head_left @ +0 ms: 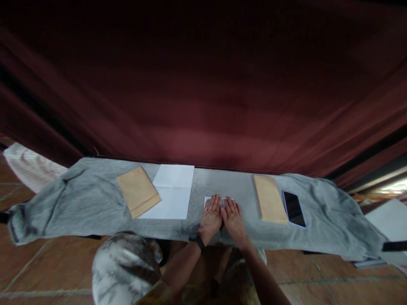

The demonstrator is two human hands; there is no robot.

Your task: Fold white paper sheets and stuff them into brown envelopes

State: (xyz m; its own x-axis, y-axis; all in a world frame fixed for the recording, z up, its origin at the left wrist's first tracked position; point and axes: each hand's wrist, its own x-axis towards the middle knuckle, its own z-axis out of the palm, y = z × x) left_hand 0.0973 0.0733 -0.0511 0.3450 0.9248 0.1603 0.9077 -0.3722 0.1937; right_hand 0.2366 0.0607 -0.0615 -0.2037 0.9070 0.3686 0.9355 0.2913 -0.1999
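My left hand [210, 218] and my right hand [233, 219] lie flat side by side, fingers stretched out, pressing on a small folded white paper [207, 199] in the middle of the grey cloth-covered table [79, 199]. Only the paper's far edge shows beyond my fingertips. A dark band is on my left wrist. Left of my hands lies a white sheet [173, 192] with a brown envelope [137, 190] overlapping its left side. To the right lies another brown envelope [270, 198].
A black phone [294, 208] lies right of the right envelope. A dark red curtain [203, 93] hangs behind the table. The floor is brown tile. A striped cloth [28, 167] sits at far left, and a white board [389, 220] at far right.
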